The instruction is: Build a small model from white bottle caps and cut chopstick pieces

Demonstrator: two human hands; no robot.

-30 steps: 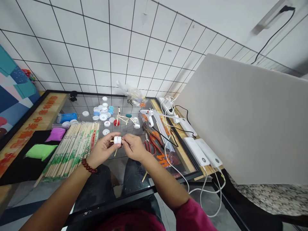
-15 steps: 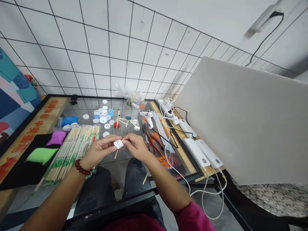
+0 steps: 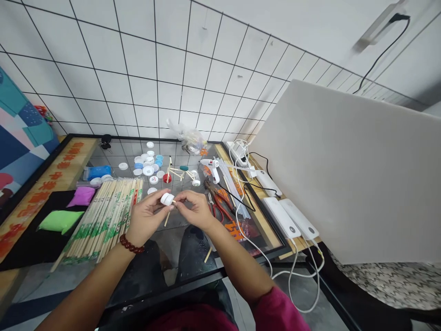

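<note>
Two white bottle caps (image 3: 167, 199), set against each other, are between the fingers and thumb of my left hand (image 3: 146, 217). My right hand (image 3: 195, 209) pinches a short wooden stick (image 3: 174, 202) whose end meets the caps; whether it goes into them is hidden. Beyond my hands stands a small frame of wooden sticks (image 3: 177, 173) with bottle caps on it and a dark green oval piece (image 3: 183, 168). Loose white and blue caps (image 3: 148, 170) lie to its left. A cut stick (image 3: 167, 219) rests on the glass below my hands.
Wrapped chopsticks (image 3: 103, 216) lie left, beside green (image 3: 60, 221), purple (image 3: 81, 196) and blue (image 3: 98, 173) packets. A glue gun (image 3: 213, 170), red-handled pliers (image 3: 220, 204) and glue sticks (image 3: 232, 186) lie right. White cables (image 3: 253, 246) trail over the table's right edge. A plastic bag (image 3: 189, 138) sits behind.
My left hand has shifted slightly right and turned, and the caps have tilted and moved up a little. My right hand stays nearly in place at the stick.
</note>
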